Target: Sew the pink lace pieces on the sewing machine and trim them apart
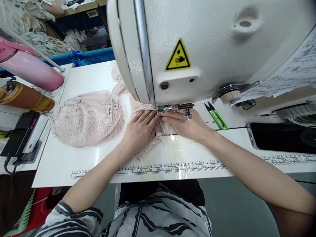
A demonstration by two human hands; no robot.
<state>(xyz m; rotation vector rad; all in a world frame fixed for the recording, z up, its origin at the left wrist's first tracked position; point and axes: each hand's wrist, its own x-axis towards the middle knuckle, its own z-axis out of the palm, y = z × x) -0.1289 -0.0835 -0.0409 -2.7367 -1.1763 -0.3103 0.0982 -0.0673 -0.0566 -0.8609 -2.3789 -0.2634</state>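
Both my hands lie on a strip of pale pink lace fabric (148, 148) on the white sewing table (81, 164), right under the head of a white sewing machine (209, 49). My left hand (140, 130) presses the lace flat, fingers together and pointing toward the presser foot (165, 108). My right hand (185, 125) lies beside it, fingers pressed on the lace near the needle area. A heap of the same pink lace (86, 118) sits just left of my left hand.
Green thread snips (216, 116) lie right of my right hand. A black phone (281, 136) rests at the right. A pink bottle (29, 67), a brown bottle (24, 97) and a control box (23, 135) stand left. A ruler strip (172, 168) runs along the front edge.
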